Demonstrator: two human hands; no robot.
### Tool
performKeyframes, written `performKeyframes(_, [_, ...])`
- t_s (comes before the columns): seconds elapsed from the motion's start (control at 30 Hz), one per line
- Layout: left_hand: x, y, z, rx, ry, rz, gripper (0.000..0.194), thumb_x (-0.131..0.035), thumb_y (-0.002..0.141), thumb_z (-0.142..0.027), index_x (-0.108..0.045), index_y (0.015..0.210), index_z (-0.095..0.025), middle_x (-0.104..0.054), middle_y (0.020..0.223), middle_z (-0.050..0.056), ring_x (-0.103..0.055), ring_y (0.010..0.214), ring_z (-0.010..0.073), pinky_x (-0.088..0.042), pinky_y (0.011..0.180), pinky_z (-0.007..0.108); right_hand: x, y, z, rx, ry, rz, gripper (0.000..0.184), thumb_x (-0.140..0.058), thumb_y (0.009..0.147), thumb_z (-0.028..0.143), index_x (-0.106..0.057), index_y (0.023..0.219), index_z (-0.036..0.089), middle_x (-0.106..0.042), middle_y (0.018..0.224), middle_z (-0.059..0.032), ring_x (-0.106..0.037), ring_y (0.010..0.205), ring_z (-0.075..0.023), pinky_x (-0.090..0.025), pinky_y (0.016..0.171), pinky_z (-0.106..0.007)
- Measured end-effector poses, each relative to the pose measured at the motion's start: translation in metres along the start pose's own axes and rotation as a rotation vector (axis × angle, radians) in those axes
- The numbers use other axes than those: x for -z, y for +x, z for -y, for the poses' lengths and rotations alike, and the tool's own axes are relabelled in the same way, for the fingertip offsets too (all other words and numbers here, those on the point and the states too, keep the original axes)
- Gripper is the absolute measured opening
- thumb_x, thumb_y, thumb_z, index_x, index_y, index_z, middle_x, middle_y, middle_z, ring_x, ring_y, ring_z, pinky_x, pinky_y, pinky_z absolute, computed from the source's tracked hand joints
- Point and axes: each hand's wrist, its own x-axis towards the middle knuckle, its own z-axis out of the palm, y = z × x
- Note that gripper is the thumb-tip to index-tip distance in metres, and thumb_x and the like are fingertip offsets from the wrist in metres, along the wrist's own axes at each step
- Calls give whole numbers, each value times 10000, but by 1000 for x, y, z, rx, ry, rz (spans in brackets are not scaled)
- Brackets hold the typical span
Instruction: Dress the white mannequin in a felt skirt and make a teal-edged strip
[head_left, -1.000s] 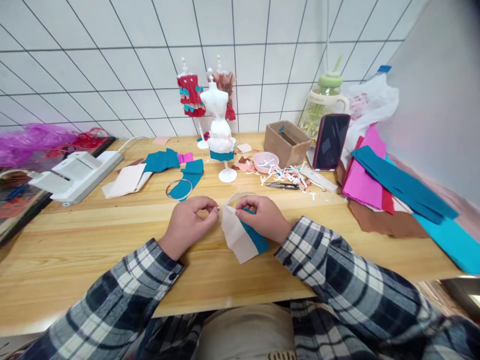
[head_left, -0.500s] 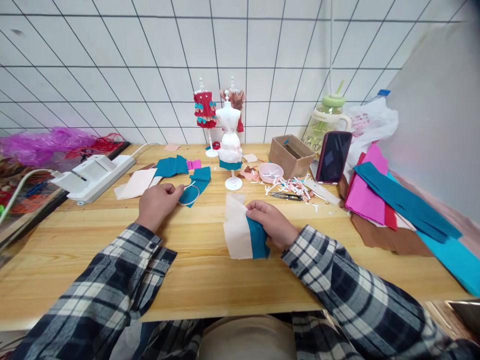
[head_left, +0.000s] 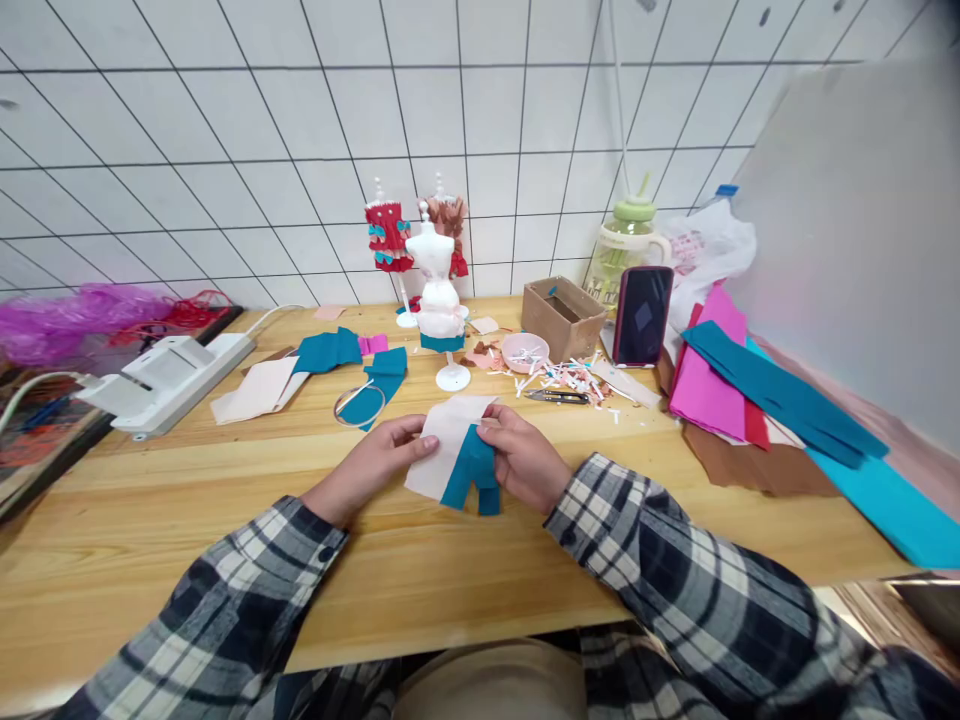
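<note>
My left hand (head_left: 379,460) is closed on the left edge of a pale pink sheet (head_left: 439,450), thumb on top. My right hand (head_left: 525,458) pinches the sheet's right side together with teal pieces (head_left: 471,468) that lie over it and hang below. Whether these are crepe paper or cloth I cannot tell. Beyond my left hand, a thin ring-shaped roll (head_left: 339,408) with a white tail rests partly on a teal strip (head_left: 388,370). A small white mannequin (head_left: 431,255) with a teal band around its lower part stands behind the sheet.
Two dressed mannequins (head_left: 388,235) stand at the wall. To the right are thread snips (head_left: 559,397), a pink bowl (head_left: 525,342), white scraps, a cardboard box (head_left: 562,325), a phone (head_left: 643,318), a bottle (head_left: 626,235) and stacked coloured sheets (head_left: 712,370). A power strip (head_left: 176,375) lies left.
My left hand has let go of the ring-shaped roll, moved right and taken the pale pink sheet's left edge. The sheet is now tilted between both hands, and the view has shifted slightly.
</note>
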Motion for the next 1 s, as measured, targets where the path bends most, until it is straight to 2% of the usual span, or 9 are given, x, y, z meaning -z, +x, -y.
performKeyframes(0.13, [10,-1,1,29,-301,-147,263,-758,695,-287,-689,911,-154,-715,871,54,-636,772,165,-495,732,249,1,-2,7,-73,-10,-16,415,-736,664,229,-463,977,221,-648,894,5,-626,773,-132,-491,694,-260])
performKeyframes(0.27, [25,-5,-5,194,-346,-110,298,-788,641,-281,-683,883,-143,-710,850,71,-648,719,170,-516,684,257,9,2,13,-76,107,-161,481,-657,721,225,-398,1125,259,-669,1001,-44,-657,866,-161,-486,792,-310])
performKeyframes(0.4, [42,-5,-5,320,68,-141,416,-749,648,-438,-663,965,-183,-712,832,53,-644,669,197,-502,582,274,19,10,13,81,30,-248,471,-593,740,217,-394,1162,282,-617,1161,-41,-621,944,-148,-465,842,-314])
performKeyframes(0.5, [60,-1,1,269,648,-218,454,-674,657,-513,-681,990,-204,-691,792,29,-635,708,224,-470,583,278,23,10,13,370,-455,-297,371,-591,733,222,-474,1086,237,-591,1146,-54,-574,883,-158,-460,794,-316])
performKeyframes(0.6, [71,0,7,196,991,-261,445,-613,700,-513,-683,1041,-236,-695,844,28,-642,796,248,-465,656,295,19,2,9,635,-1053,-25,334,-599,770,259,-534,1092,202,-616,1029,-64,-547,883,-191,-436,836,-356])
performKeyframes(0.7, [65,-1,10,84,983,-159,443,-567,764,-515,-654,1103,-244,-706,1004,38,-643,891,242,-475,757,300,8,-11,-1,792,-1401,346,582,-643,782,444,-485,1277,179,-578,1176,-113,-507,1065,-245,-372,959,-407])
performKeyframes(0.8, [51,-1,12,-29,907,-106,463,-548,798,-519,-629,1150,-228,-669,1165,53,-620,1005,243,-467,858,311,-2,-20,-16,809,-1676,587,693,-580,788,616,-439,1363,255,-580,1146,-102,-533,984,-249,-394,884,-406])
performKeyframes(0.87, [46,0,13,-53,909,-108,458,-556,803,-516,-628,1161,-239,-659,1196,46,-611,1031,241,-457,889,317,-6,-22,-24,753,-1835,646,649,-508,823,645,-445,1360,285,-614,1019,-79,-554,875,-238,-409,781,-382])
performKeyframes(1.0, [50,2,16,-25,973,-118,413,-579,798,-515,-644,1137,-288,-687,1140,9,-637,960,228,-460,854,302,-8,-21,-31,598,-1954,578,468,-517,857,563,-578,1134,190,-649,902,-72,-583,806,-233,-404,703,-355])
